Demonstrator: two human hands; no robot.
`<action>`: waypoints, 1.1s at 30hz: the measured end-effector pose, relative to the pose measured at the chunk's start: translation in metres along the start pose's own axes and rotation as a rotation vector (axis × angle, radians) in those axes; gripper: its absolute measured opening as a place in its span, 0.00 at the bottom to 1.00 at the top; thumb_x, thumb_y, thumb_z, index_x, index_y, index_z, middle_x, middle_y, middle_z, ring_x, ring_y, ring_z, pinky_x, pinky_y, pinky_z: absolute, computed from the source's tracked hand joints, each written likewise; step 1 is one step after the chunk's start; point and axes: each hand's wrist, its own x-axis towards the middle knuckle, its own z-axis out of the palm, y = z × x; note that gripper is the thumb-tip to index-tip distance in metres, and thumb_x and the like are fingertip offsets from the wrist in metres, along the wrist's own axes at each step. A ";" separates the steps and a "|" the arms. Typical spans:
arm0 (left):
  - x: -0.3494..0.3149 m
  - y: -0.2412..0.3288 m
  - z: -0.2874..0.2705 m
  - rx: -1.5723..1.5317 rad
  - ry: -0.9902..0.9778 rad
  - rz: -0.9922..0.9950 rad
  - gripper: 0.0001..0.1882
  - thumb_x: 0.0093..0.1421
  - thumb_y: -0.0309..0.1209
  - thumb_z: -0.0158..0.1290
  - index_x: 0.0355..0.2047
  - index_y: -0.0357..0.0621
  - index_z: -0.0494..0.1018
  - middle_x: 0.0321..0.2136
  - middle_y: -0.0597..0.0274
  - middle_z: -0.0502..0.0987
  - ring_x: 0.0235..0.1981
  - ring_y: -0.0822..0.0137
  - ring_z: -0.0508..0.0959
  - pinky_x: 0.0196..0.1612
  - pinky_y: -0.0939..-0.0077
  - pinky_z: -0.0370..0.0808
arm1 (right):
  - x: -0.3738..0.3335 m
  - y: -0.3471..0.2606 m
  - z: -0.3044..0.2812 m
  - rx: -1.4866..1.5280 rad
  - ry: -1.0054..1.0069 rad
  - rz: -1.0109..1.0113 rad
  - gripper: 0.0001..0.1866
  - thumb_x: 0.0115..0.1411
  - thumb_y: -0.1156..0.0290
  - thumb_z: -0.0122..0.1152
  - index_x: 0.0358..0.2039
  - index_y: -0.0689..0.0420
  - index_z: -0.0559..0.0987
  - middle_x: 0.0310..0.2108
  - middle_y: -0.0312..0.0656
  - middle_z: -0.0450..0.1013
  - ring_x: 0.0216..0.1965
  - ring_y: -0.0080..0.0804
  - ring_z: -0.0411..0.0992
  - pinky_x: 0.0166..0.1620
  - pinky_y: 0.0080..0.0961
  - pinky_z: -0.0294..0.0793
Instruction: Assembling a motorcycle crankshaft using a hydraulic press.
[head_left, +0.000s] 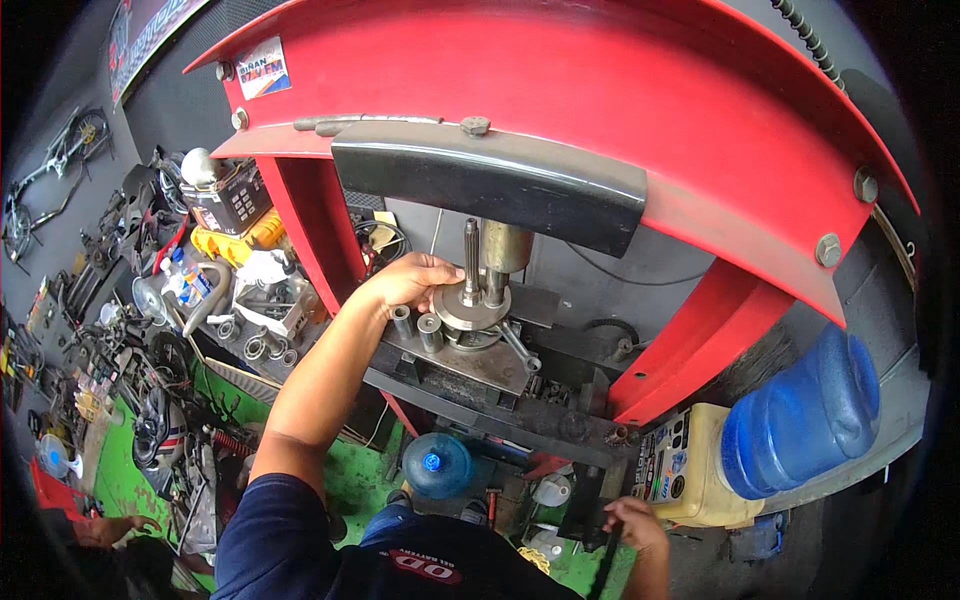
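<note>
A steel crankshaft (457,314) stands with its splined shaft (472,255) pointing up on the press bed. Its connecting rod (518,346) sticks out to the right. My left hand (412,283) grips the far left of the crankshaft, thumb and fingers at the upper disc near the shaft. Just right of the shaft, the press ram (507,248) comes down over a steel pin (495,288) at the disc. Two metal sleeves (430,332) stand beneath my left wrist. Low at the right, my right hand (636,525) is closed round a black lever (604,567).
The red press frame (560,70) arches over the work, with a red post (690,340) on the right. A blue water jug (800,415) leans by a beige container (700,460). Another jug (437,466) stands below. Parts clutter the left; another person's hand (115,528) shows there.
</note>
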 end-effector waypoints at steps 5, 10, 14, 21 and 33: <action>0.001 0.000 0.001 -0.059 -0.029 0.005 0.14 0.66 0.41 0.60 0.34 0.41 0.81 0.17 0.71 0.76 0.13 0.80 0.70 0.17 0.85 0.64 | 0.017 -0.154 -0.004 0.268 -0.107 -0.637 0.47 0.62 0.21 0.32 0.36 0.59 0.75 0.21 0.50 0.76 0.22 0.42 0.76 0.27 0.37 0.77; 0.001 0.001 0.001 -0.041 -0.029 0.015 0.14 0.66 0.40 0.60 0.33 0.42 0.81 0.17 0.71 0.76 0.13 0.80 0.70 0.17 0.85 0.65 | 0.036 -0.210 -0.003 0.335 0.033 -0.545 0.38 0.68 0.29 0.39 0.33 0.56 0.75 0.19 0.48 0.76 0.21 0.41 0.76 0.28 0.34 0.76; -0.001 0.000 0.001 -0.056 -0.025 0.008 0.14 0.65 0.41 0.61 0.33 0.42 0.81 0.16 0.71 0.76 0.13 0.80 0.70 0.17 0.85 0.65 | 0.012 -0.098 -0.007 -0.214 -0.084 -0.354 0.15 0.64 0.60 0.61 0.28 0.60 0.78 0.23 0.45 0.80 0.27 0.32 0.79 0.32 0.25 0.75; 0.002 -0.002 -0.002 -0.038 -0.017 -0.011 0.15 0.63 0.42 0.63 0.35 0.41 0.81 0.16 0.69 0.75 0.13 0.79 0.71 0.17 0.86 0.65 | -0.002 -0.024 -0.015 -0.261 -0.035 -0.107 0.18 0.69 0.59 0.61 0.41 0.64 0.82 0.24 0.43 0.78 0.27 0.31 0.78 0.33 0.24 0.74; 0.003 -0.005 -0.002 -0.078 -0.010 -0.002 0.14 0.63 0.41 0.63 0.33 0.41 0.80 0.16 0.69 0.76 0.12 0.79 0.71 0.16 0.86 0.66 | 0.014 -0.155 -0.005 -0.013 -0.043 -0.550 0.25 0.67 0.45 0.54 0.33 0.58 0.75 0.20 0.45 0.75 0.23 0.35 0.75 0.31 0.30 0.74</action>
